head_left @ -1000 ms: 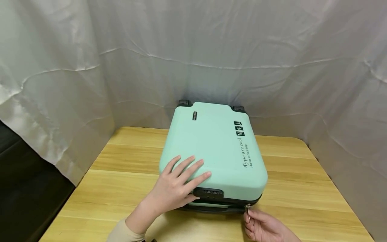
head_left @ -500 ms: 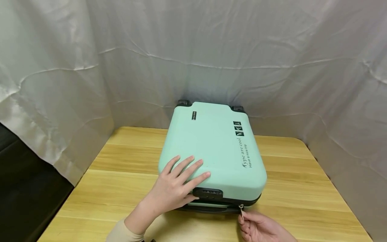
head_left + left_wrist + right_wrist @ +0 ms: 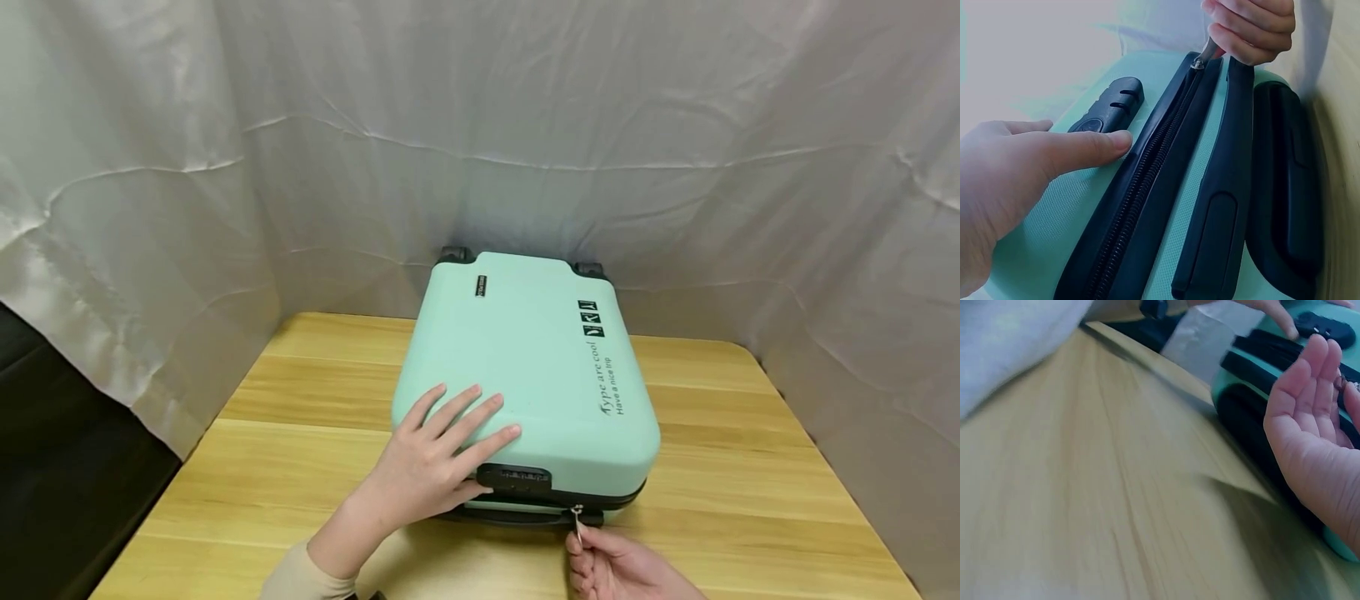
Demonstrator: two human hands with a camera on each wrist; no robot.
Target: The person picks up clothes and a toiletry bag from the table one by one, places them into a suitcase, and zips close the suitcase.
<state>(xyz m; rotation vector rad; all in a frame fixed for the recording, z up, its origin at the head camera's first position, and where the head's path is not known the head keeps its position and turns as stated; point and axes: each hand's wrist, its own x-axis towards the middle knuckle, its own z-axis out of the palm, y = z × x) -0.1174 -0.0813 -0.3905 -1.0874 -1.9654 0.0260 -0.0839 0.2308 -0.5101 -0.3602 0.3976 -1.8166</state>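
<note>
A mint green hard-shell suitcase [image 3: 517,358] lies flat on the table, its black handle [image 3: 517,517] and combination lock [image 3: 514,477] facing me. My left hand [image 3: 435,458] rests with spread, straight fingers on the lid's near left corner, the thumb beside the lock. At the near side my right hand [image 3: 618,562] pinches a metal zipper pull [image 3: 577,521] between thumb and fingers. In the left wrist view the black zipper [image 3: 1141,181] runs along the side, with the slider [image 3: 1197,64] near the right hand. The right wrist view shows the right hand [image 3: 1310,419] close against the suitcase's side.
The suitcase stands on a light wooden table [image 3: 300,392]. Grey curtains [image 3: 525,125] hang behind and at both sides. Black cloth [image 3: 67,450] is at the lower left. The suitcase's wheels [image 3: 456,254] point toward the back curtain.
My right hand has moved left along the near side with the zipper pull, from the right corner toward the lock. My left hand has stayed in place on the lid.
</note>
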